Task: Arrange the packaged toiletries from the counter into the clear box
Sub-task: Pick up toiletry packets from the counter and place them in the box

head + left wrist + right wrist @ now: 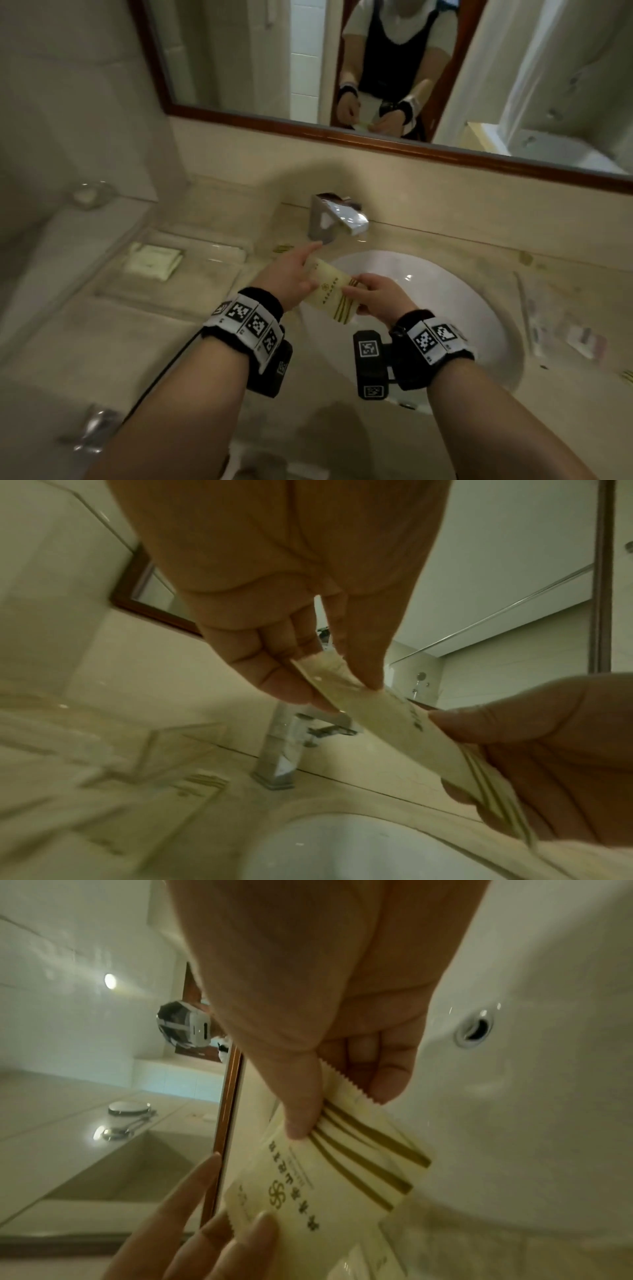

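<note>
A flat cream sachet (331, 292) with gold stripes and a printed emblem hangs above the white sink (445, 301). My left hand (294, 274) pinches its far end between thumb and fingers, index finger stretched forward. My right hand (373, 297) pinches the striped near end. The left wrist view shows the sachet (394, 723) edge-on between left hand (329, 680) and right hand (534, 753). In the right wrist view the thumb presses the stripes of the sachet (329, 1175). The clear box (178, 267) stands on the counter at left, with a pale packet (154, 262) inside.
A chrome faucet (334, 217) rises just behind the sink. Another small striped packet (282, 248) lies on the counter left of the faucet. Several blurred wrapped items (561, 329) lie on the counter at right. A framed mirror (342, 68) covers the wall behind.
</note>
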Demonstrator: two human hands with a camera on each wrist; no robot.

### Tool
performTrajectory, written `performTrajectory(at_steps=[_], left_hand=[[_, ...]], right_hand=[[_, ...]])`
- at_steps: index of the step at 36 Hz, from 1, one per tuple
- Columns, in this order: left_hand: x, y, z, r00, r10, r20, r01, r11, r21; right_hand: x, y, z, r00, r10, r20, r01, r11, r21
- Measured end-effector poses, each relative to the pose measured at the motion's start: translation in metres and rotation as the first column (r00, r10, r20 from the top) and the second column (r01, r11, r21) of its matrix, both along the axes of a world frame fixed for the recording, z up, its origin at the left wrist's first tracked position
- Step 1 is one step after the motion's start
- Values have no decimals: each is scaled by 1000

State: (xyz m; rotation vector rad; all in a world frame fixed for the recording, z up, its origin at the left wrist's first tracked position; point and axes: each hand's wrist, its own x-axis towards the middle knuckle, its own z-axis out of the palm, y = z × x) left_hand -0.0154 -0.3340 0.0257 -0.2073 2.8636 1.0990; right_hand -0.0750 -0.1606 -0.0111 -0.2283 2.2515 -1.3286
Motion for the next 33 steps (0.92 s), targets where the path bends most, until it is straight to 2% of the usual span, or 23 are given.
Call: performTrajectory(at_steps=[4, 6, 9, 12, 15, 18, 20, 26, 33], left_hand=[[10, -46, 0, 995, -96, 14, 97, 979, -179], [13, -70, 0, 992, -120, 43, 128, 940, -315], [14, -105, 1, 983, -155, 99, 184, 836, -518], [13, -135, 3, 966, -182, 185, 259, 687, -679], [13, -160, 2, 946, -192, 261, 324, 571, -754], [12, -177, -1, 931, -194, 309, 365, 499, -786], [11, -187, -7, 928, -192, 318, 372, 496, -785], [-4, -205, -30, 915, -171, 366, 395, 567, -723], [-32, -211, -47, 874, -184, 449, 473, 532, -702]], right_hand=[[1, -51, 1, 997, 66, -50, -64, 997, 33], [2, -77, 2, 992, 110, -59, -107, 993, 49], [6, -115, 6, 987, 156, -40, -155, 987, 33], [8, -150, 8, 979, 197, -55, -195, 980, 47], [7, -183, 4, 976, 213, -35, -211, 976, 52], [5, -208, 1, 980, 197, -14, -196, 979, 63], [2, -222, -5, 986, 164, -2, -163, 984, 64], [-7, -231, -22, 1000, 5, -22, -3, 998, 68], [-15, -210, -38, 998, -42, -42, 48, 986, 158]])
